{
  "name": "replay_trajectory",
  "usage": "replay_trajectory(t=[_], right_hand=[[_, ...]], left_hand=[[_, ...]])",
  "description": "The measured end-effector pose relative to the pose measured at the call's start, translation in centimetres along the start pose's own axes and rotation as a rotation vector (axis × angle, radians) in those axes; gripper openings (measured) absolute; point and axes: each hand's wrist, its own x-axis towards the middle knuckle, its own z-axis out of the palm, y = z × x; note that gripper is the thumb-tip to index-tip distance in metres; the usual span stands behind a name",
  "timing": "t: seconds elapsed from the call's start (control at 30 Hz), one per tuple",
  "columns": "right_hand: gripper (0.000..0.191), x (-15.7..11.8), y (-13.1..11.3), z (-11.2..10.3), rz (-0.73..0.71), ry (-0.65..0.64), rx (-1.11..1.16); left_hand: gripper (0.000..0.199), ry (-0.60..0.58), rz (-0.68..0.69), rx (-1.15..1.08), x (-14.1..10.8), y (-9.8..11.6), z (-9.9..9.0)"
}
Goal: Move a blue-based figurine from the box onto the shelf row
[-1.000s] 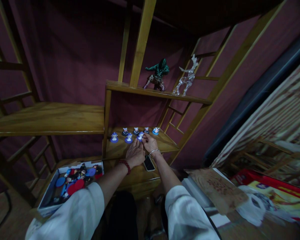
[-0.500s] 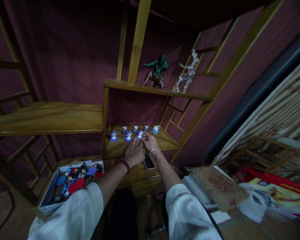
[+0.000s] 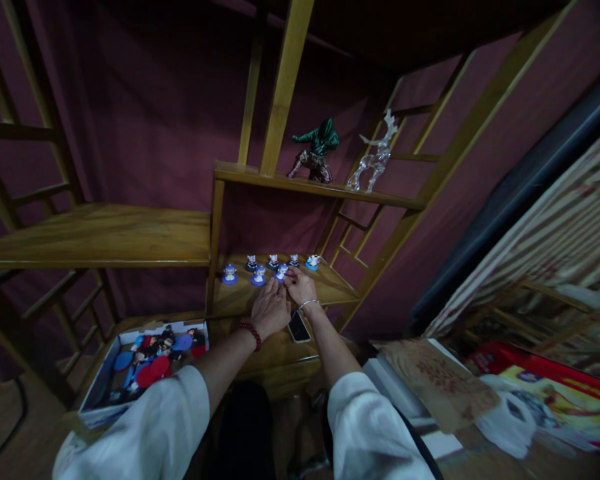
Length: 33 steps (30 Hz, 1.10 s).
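Observation:
On the low shelf, the third purple-and-white figurine (image 3: 281,271) of the front row stands upright at my fingertips. My right hand (image 3: 300,288), with a silver bracelet, pinches it from the right. Close on its left, my left hand (image 3: 271,309), wearing a red bead bracelet, reaches out with fingers stretched; whether they touch the base I cannot tell. Two like figurines stand to the left, one in the middle (image 3: 259,275) and one at the end (image 3: 229,274). Behind them is a row of dark-based figurines (image 3: 273,261) and a blue-based one (image 3: 313,261).
A box (image 3: 93,407) of loose figurines and coloured discs sits at lower left. Beside my right wrist lies a phone (image 3: 299,328). Overhead, the upper shelf (image 3: 260,179) carries a green hooded statue (image 3: 321,143) and a clear deer (image 3: 375,160). Paper bags (image 3: 440,380) lie at right.
The view has shifted slightly, so the shelves sit a little lower and to the right. Both hands stay at the same figurine, with hardly any visible movement.

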Motion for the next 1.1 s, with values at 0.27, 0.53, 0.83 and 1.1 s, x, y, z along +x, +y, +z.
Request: replay_trajectory(t=[0.27, 0.53, 0.83, 1.1], right_hand=[[0.03, -1.1, -0.8, -0.8, 0.04, 0.208, -0.03], [0.027, -3.6, -1.4, -1.1, 0.04, 0.308, 0.126], [0.031, -8.1, -4.9, -0.1, -0.005, 0.222, 0.345], [0.025, -13.1, -8.9, 2.7, -0.119, 0.184, 0.243]], left_hand=[[0.037, 0.211, 0.127, -0.062, -1.6, -0.8, 0.7], [0.034, 0.212, 0.159, -0.152, -3.5, -0.7, 0.2], [0.035, 0.271, 0.269, -0.285, -6.4, -1.8, 0.0], [0.037, 0.158, 0.271, -0.212, -9.5, -4.5, 1.2]])
